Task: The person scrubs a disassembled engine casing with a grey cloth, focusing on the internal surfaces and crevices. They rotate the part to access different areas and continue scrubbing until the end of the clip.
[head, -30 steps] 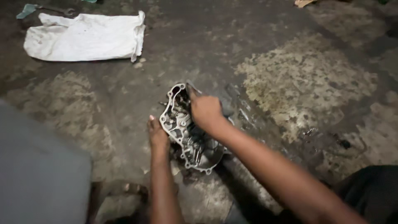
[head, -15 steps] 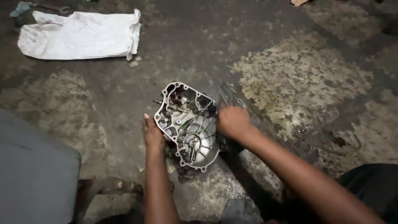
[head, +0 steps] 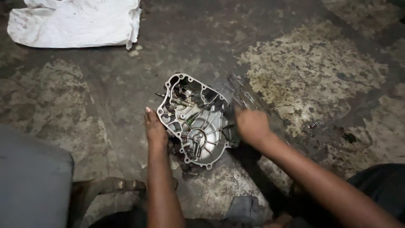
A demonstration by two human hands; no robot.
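Engine cover lies on the floor between both hands: left hand flat against its edge, right hand blurred alongside, grip unclear.

The floor is dark, stained concrete with paler, mottled patches worn into it at the right and at the far left. A metal engine cover lies on it near the middle, open side up, with a wet, dark smear just beside it on the right. A white cloth sack lies flat at the far left, well apart from the cover.
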